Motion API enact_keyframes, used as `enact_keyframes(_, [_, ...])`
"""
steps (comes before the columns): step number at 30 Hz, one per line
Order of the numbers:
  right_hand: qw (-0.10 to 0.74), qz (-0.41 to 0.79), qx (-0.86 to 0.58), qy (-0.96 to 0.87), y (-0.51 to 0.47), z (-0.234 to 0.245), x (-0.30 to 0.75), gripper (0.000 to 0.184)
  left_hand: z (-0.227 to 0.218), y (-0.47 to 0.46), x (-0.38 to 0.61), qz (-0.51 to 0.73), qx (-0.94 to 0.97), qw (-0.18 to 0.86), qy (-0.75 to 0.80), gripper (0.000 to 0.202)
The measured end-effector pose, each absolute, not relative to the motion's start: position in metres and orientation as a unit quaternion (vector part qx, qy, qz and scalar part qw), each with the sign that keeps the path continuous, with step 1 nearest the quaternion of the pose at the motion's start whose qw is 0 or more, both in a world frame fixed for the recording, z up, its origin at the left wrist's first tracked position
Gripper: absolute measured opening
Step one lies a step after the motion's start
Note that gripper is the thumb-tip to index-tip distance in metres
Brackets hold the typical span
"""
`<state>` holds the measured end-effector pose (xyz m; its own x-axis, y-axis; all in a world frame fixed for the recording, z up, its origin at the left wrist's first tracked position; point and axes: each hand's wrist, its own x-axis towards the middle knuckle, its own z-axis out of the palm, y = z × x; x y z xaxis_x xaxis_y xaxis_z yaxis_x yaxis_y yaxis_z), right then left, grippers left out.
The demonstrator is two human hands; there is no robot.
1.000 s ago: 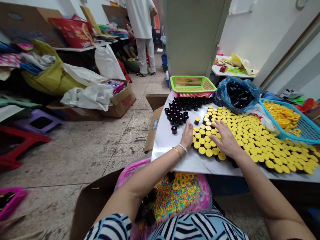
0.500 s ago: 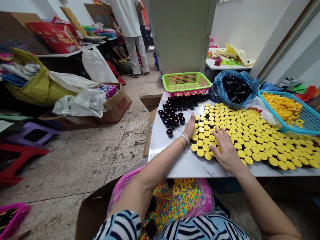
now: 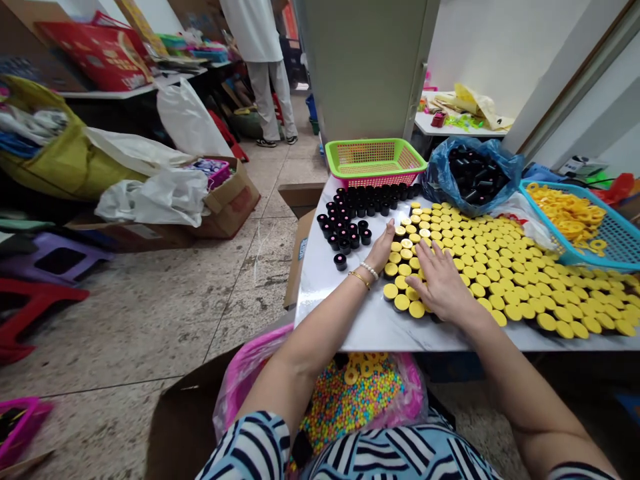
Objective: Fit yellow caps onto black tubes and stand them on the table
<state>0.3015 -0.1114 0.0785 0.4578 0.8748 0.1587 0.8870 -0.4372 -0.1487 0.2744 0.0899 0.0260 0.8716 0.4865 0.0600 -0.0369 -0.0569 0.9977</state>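
Observation:
Rows of yellow-capped jars point(image 3: 520, 283) stand packed together on a white marble tabletop point(image 3: 340, 310). My right hand point(image 3: 439, 280) lies flat with spread fingers on the caps near their left edge. My left hand point(image 3: 381, 247) stands on its side against the same group, touching the outer jars and holding nothing visible. Left of it are black jars point(image 3: 345, 228) with small pink centres on top, and one black jar point(image 3: 341, 262) stands apart. Some caps are hidden under my right hand.
A green and pink basket point(image 3: 375, 160) and a blue bag of black jars point(image 3: 473, 177) stand behind the rows. A blue basket of yellow rings point(image 3: 575, 220) is at right. Colourful beads point(image 3: 350, 400) lie in a pink bag on my lap. A person point(image 3: 263, 60) stands beyond.
My right hand has slid left and farther onto the caps, closer to my left hand. The whole view has shifted slightly with my head.

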Motion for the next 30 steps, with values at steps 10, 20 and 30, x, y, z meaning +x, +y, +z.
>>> enact_keyframes(10, [0.046, 0.003, -0.854, -0.519, -0.078, 0.053, 0.337, 0.094, 0.017, 0.092, 0.287, 0.188, 0.702, 0.673, 0.137, 0.083])
enact_keyframes(20, [0.042, -0.014, -0.869, -0.492, -0.076, 0.052, 0.332, 0.092, 0.026, 0.104, 0.319, 0.17, 0.69, 0.69, 0.136, 0.086])
enact_keyframes(30, [0.048, -0.01, -0.884, -0.465, -0.075, 0.054, 0.33, 0.097, 0.033, 0.106, 0.322, 0.165, 0.648, 0.728, 0.154, 0.098])
